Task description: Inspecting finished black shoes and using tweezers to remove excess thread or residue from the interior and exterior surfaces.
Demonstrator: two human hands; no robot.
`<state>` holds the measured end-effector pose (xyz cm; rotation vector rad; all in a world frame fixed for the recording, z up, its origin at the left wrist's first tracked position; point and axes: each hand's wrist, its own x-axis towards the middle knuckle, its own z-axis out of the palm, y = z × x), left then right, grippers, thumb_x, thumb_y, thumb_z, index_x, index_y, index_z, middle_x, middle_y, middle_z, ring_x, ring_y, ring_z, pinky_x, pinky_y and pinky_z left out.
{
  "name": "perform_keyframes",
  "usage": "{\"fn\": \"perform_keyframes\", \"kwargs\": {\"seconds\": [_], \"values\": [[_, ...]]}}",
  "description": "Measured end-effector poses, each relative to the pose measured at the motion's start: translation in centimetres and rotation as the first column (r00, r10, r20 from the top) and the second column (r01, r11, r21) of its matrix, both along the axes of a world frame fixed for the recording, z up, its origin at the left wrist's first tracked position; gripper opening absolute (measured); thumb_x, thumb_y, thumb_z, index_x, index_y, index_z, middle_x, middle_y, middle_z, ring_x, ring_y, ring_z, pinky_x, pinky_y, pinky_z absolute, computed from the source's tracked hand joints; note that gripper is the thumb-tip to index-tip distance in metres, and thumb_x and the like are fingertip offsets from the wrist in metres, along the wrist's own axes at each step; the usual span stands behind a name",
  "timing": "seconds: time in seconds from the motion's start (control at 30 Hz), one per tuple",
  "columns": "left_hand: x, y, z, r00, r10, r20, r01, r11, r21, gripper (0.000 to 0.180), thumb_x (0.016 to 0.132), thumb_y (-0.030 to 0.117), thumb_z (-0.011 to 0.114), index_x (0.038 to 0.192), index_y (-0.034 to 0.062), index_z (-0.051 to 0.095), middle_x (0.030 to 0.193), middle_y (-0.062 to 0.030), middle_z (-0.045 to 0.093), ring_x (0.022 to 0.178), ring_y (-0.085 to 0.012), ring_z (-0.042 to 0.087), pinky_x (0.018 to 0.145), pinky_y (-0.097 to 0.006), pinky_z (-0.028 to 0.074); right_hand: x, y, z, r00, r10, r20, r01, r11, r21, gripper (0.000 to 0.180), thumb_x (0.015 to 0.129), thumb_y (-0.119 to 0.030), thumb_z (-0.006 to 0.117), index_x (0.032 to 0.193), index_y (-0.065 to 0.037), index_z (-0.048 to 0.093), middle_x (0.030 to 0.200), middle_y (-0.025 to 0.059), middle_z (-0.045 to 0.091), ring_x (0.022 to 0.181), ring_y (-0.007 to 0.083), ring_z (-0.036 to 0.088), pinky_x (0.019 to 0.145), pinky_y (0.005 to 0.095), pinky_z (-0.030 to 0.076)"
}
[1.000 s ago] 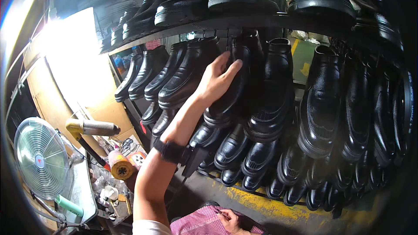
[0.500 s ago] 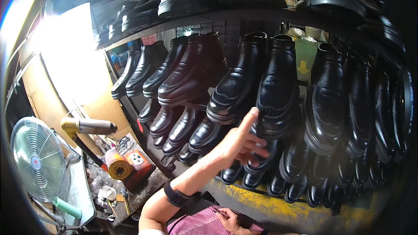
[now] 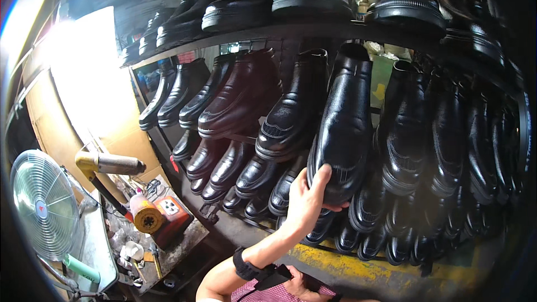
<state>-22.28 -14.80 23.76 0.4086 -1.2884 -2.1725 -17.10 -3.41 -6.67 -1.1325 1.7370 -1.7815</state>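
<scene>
My left hand [image 3: 309, 197] is closed round the toe of a glossy black ankle boot [image 3: 344, 126]. Its thumb presses on the upper beside the stitched toe, and the fingers go under the sole. The boot stands out in front of its row, toe down and shaft up. Beside it on the left is a similar black boot [image 3: 293, 106], then a dark brown boot [image 3: 241, 94]. Low down, against pink checkered cloth [image 3: 251, 292], my right hand [image 3: 299, 285] has curled fingers next to a dark strap-like thing; what it holds is hidden.
Racked black boots fill several tiers, including an upper shelf [image 3: 224, 40] overhead. At left, a fan [image 3: 45, 206] stands near a cluttered bench [image 3: 184, 240] with a red-orange machine [image 3: 172, 215] and a yellow-armed tool [image 3: 109, 163]. Yellow paint marks the floor [image 3: 330, 260] below.
My left hand has gone from reaching with spread fingers to gripping the black boot's toe. That boot has come forward from its neighbour. My right hand stays low.
</scene>
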Motion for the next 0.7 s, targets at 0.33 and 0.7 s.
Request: {"fn": "perform_keyframes", "kwargs": {"seconds": [0.33, 0.7], "values": [[8.9, 3.1, -4.2, 0.929, 0.365, -0.055, -0.368, 0.902, -0.226, 0.04, 0.081, 0.012, 0.064, 0.113, -0.0054, 0.048, 0.09, -0.003, 0.059, 0.075, -0.0059, 0.054, 0.068, -0.02, 0.045, -5.6, 3.6, 4.3, 0.88, 0.117, 0.46, -0.077, 0.992, -0.104, 0.024, 0.083, -0.007, 0.065, 0.105, 0.001, 0.058, 0.085, 0.0004, 0.061, 0.072, 0.0045, 0.054, 0.068, 0.018, 0.044], [9.0, 4.4, -6.0, 0.878, 0.477, -0.037, -0.387, 0.662, -0.641, 0.053, 0.071, 0.027, 0.073, 0.105, -0.0052, 0.048, 0.073, -0.0131, 0.064, 0.063, -0.0153, 0.063, 0.06, -0.026, 0.05, -15.4, 8.9, 29.1, 0.755, -0.547, -0.361, 0.225, 0.734, -0.641, 0.025, 0.082, -0.003, 0.059, 0.105, 0.005, 0.054, 0.091, 0.0093, 0.057, 0.078, 0.0113, 0.055, 0.068, 0.0223, 0.045]]}}
